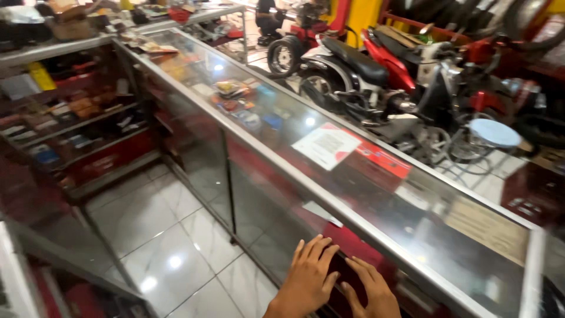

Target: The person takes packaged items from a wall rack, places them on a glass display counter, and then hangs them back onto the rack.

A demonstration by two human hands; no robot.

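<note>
Low at the near end of the long glass display counter [353, 176], the left hand [309, 277] and right hand [371, 291] press flat, fingers spread and gripping nothing, on its smooth sliding glass door [259, 206], beneath the metal-framed top edge.

Glass counter [306, 176] blocks ahead; tiled floor [159, 235] lies open left.

Both hands [335, 282] against glass counter [329, 194]

Glass counter [329, 194] is flanked left by shelves [76, 118]; motorcycles [376, 76] are parked behind it; both hands [329, 282] are pressed against its sliding door [265, 206].
</note>
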